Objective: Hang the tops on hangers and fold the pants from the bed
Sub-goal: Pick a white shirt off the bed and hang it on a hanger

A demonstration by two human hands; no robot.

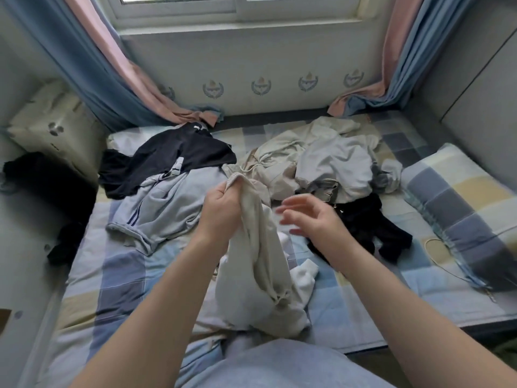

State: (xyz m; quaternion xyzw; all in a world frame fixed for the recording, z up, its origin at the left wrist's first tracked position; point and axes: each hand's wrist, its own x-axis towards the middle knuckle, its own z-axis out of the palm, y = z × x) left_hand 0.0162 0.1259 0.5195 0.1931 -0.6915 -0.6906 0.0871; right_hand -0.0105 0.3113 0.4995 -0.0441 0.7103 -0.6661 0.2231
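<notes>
A: Fingers (228, 189) of the left hand (221, 211) were curled tight round one bunched edge of the cream garment (260, 261). How was the right hand (313, 219) held?

B: It was held open just beside the hanging cloth. Its fingers (291, 204) were spread and blurred, and nothing was gripped.

A: Why was the garment held so?

B: By judgement, it was held up by its edge so that its length could fall free and its kind be told, top or pants. That could not be settled, since the cloth was too crumpled. The free hand was probably poised so that a second edge could be caught and the piece spread.

A: Where was it, exactly?

B: Its upper end was held above the near middle of the bed (117, 275). Its lower end was heaped on the bed, beside a white piece (303, 275).

A: And what was counted?

B: Two hands, with one garment held. Three dark items were counted: a black piece (167, 155) at the back left, a second black piece (366, 228) at the right, and a third black piece (47, 186) draped off the left side. One grey piece (162, 208) with stripes was spread at the left. At the back lay a pale heap (316, 161), in which at least two garments were made out. No hanger was seen.
</notes>
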